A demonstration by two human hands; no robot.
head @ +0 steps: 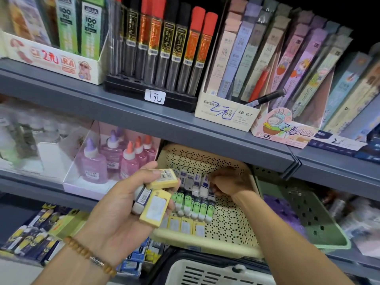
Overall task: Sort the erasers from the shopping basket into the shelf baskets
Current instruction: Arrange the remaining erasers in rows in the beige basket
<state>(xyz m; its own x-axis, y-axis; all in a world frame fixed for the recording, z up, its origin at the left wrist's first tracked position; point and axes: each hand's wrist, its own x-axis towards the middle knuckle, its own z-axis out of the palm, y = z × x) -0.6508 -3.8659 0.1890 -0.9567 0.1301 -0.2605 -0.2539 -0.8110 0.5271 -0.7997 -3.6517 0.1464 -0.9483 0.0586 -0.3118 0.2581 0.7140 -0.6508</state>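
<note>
Fingers (214, 183) of right hand (230, 182) pinch white eraser (204, 185), slotting it into cream basket (236, 223).
Left hand (131, 204) clasps spare erasers (156, 206), stock close.

A stationery shop: grey shelves (144, 112) stacked with boxed pencil leads (164, 48) and handwritten price tags (155, 97).

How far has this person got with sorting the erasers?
Partly done: the cream shelf basket already holds rows of erasers, purple-sleeved, green-sleeved and yellow. The right hand is placing one in the purple row. The left hand holds two yellow erasers and a purple-sleeved one to shelve.
</note>
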